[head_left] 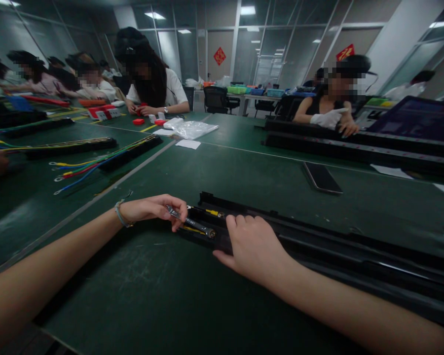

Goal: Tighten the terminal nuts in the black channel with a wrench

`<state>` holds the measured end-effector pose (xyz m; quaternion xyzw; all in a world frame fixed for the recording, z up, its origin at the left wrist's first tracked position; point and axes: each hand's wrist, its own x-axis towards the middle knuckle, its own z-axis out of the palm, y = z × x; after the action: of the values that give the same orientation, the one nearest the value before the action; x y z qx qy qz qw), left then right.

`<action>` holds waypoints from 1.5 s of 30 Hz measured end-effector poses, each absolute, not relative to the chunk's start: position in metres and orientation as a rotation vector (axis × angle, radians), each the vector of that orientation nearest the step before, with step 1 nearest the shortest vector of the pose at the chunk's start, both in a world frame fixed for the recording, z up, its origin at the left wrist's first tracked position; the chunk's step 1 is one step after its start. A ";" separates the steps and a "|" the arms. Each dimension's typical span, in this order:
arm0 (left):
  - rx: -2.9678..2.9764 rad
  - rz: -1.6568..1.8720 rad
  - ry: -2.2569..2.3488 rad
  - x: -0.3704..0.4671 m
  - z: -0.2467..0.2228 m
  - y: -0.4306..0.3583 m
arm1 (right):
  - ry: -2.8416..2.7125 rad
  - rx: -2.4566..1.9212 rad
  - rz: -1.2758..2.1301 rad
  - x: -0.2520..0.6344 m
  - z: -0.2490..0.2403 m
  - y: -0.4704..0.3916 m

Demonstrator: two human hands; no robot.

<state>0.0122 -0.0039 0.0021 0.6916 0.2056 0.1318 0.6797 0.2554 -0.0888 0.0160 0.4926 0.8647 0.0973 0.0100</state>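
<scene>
A metal wrench (pixel 195 225) is held between the fingers and thumb of my left hand (pixel 156 209). The wrench's ring end sits over a fastener near the left end of a long black channel-shaped housing (pixel 329 249). Wrapped over that housing, close to the wrench's ring end, is my right hand (pixel 254 246), its thumb on the near side and its fingers across the top. A yellow-sleeved cable lug (pixel 214 213) lies inside the channel just left of my right fingers, beside a second bolt. More yellow wire shows under the wrench.
A phone (pixel 322 177) lies beyond the housing. Similar black bars (pixel 133 152) with coloured, lug-ended wires rest at left. A clear plastic bag (pixel 196 129) and red parts (pixel 138 121) are farther back. Co-workers sit across the table, one wearing a white glove (pixel 327 119) behind long black housings (pixel 318 143).
</scene>
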 end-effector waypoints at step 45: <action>1.678 0.246 0.603 0.015 0.007 -0.007 | 2.713 1.562 0.284 0.255 0.016 -0.088</action>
<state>0.0152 -0.0069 0.0070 0.7303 0.2625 0.1070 0.6215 0.2551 -0.0882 0.0158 0.4969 0.8631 0.0903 -0.0011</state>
